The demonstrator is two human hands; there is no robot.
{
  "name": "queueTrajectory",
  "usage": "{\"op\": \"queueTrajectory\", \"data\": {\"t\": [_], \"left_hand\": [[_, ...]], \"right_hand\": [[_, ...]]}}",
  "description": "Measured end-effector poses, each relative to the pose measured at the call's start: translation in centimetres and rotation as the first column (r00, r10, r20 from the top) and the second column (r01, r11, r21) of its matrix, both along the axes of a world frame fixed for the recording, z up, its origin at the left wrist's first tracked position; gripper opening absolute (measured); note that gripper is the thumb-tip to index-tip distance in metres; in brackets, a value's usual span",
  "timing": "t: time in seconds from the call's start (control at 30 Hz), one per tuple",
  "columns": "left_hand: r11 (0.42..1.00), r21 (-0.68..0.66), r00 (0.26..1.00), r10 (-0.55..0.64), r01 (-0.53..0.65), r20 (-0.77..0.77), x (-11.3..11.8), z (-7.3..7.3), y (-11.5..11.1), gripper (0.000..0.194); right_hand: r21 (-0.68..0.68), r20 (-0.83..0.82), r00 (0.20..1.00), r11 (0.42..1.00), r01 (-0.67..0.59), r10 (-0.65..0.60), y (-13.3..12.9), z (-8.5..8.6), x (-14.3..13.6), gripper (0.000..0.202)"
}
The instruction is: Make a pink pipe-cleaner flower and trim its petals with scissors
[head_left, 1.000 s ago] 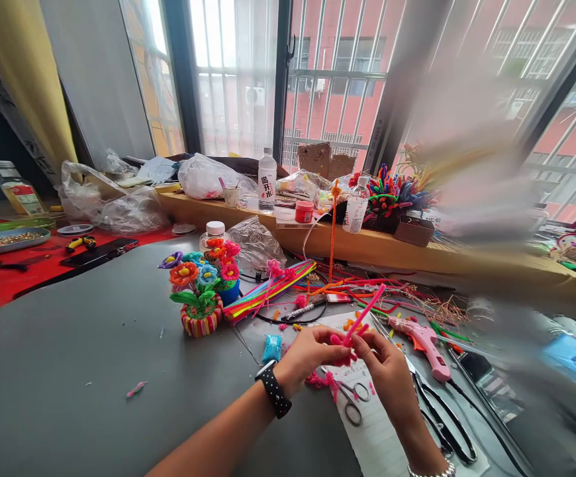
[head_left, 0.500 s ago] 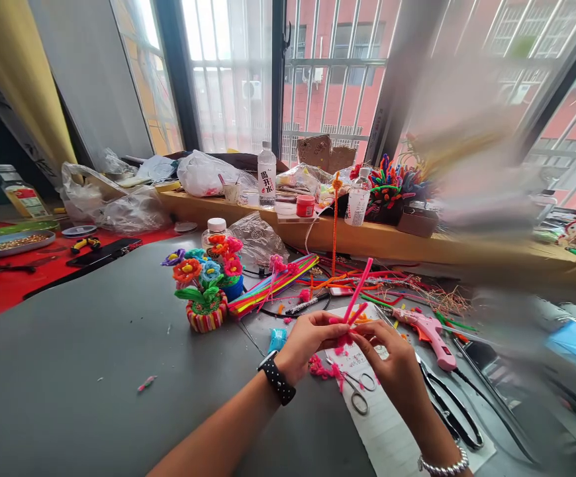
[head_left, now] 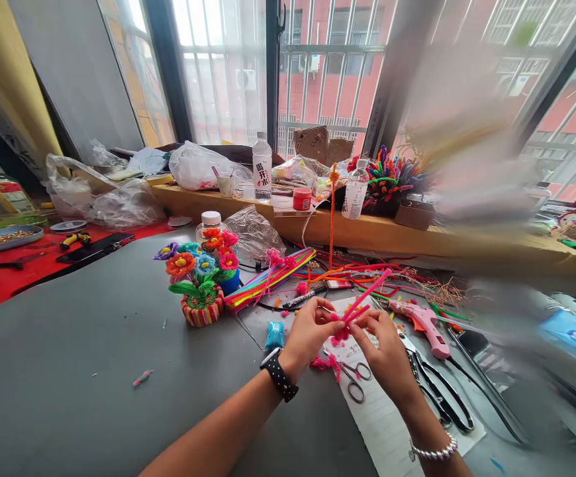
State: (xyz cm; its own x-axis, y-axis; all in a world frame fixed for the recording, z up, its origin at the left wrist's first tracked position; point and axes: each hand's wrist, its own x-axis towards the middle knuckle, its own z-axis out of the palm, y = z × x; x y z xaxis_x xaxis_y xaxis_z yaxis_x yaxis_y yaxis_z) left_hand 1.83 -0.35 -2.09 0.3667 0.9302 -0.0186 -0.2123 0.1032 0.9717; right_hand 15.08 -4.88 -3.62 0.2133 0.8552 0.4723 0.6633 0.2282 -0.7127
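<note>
Between my two hands is a pink pipe cleaner (head_left: 373, 289), bent into small loops low down, with two straight ends sticking up to the right. My left hand (head_left: 312, 331), with a watch on its wrist, pinches it from the left. From the right, my right hand (head_left: 380, 344) pinches the same piece; a beaded bracelet circles that wrist. The fingers partly hide the looped part. Just below my hands, small scissors (head_left: 355, 381) and pink fuzzy scraps (head_left: 325, 362) lie on and beside a written sheet of paper (head_left: 382, 424).
Left of my hands stand potted pipe-cleaner flowers (head_left: 201, 291) and a bundle of colourful pipe cleaners (head_left: 268, 278). A pink glue gun (head_left: 424, 324) and large shears (head_left: 441, 391) lie to the right. Bottles (head_left: 262, 169) line the windowsill ledge. The far right is blurred.
The straight pink ends now lean further to the right. Both hands still grip the piece at nearly the same spot. The whole view has shifted slightly.
</note>
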Motion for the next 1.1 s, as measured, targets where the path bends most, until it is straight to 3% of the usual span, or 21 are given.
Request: {"op": "queueTrajectory", "data": {"t": [0.13, 0.23, 0.3, 0.33, 0.4, 0.5, 0.6, 0.7, 0.9, 1.1], "left_hand": [[0.974, 0.227, 0.986, 0.057, -0.020, -0.158, 0.2, -0.2, -0.3, 0.025], [0.927, 0.375, 0.972, 0.099, -0.011, -0.215, 0.1, -0.1, -0.4, 0.020], [0.925, 0.379, 0.975, 0.095, -0.012, -0.202, 0.0, 0.0, -0.3, 0.020], [0.940, 0.341, 0.980, 0.084, -0.018, -0.180, -0.1, 0.0, -0.2, 0.022], [0.979, 0.204, 0.991, 0.053, -0.027, -0.120, -0.3, 0.2, 0.2, 0.027], [1.000, -0.024, 1.000, 0.012, -0.013, -0.017, -0.6, 0.4, 0.6, 0.036], [0.989, -0.150, 1.000, -0.010, 0.014, 0.027, -0.7, 0.4, 0.7, 0.044], [0.983, -0.180, 0.999, -0.033, 0.038, 0.027, -0.6, 0.3, 0.5, 0.047], [0.995, -0.097, 1.000, -0.019, 0.021, 0.023, -0.5, 0.0, 0.4, 0.043], [0.981, 0.187, 0.992, 0.075, -0.055, -0.103, -0.2, -0.2, 0.3, 0.031]], "right_hand": [[-0.169, -0.298, 0.954, 0.985, -0.040, -0.012, 0.2, -0.4, 0.2, 0.028], [-0.290, -0.571, 0.821, 0.935, -0.204, 0.002, 0.1, -0.3, 0.5, 0.027], [-0.305, -0.690, 0.723, 0.892, -0.333, 0.034, 0.0, -0.2, 0.6, 0.029], [-0.297, -0.696, 0.716, 0.886, -0.356, 0.054, 0.0, -0.1, 0.7, 0.030], [-0.250, -0.574, 0.812, 0.924, -0.291, 0.100, -0.1, 0.1, 0.9, 0.030], [-0.025, -0.134, 0.987, 0.995, -0.093, 0.089, -0.1, 0.3, 0.9, 0.022], [0.227, 0.280, 0.960, 0.972, -0.063, -0.004, -0.2, 0.4, 0.8, 0.016], [0.319, 0.483, 0.874, 0.939, -0.126, -0.046, -0.3, 0.3, 0.7, 0.017], [0.331, 0.593, 0.800, 0.933, -0.140, -0.091, -0.5, 0.1, 0.5, 0.015], [0.232, 0.367, 0.929, 0.972, -0.045, -0.045, -0.4, 0.2, -0.3, 0.015]]}}
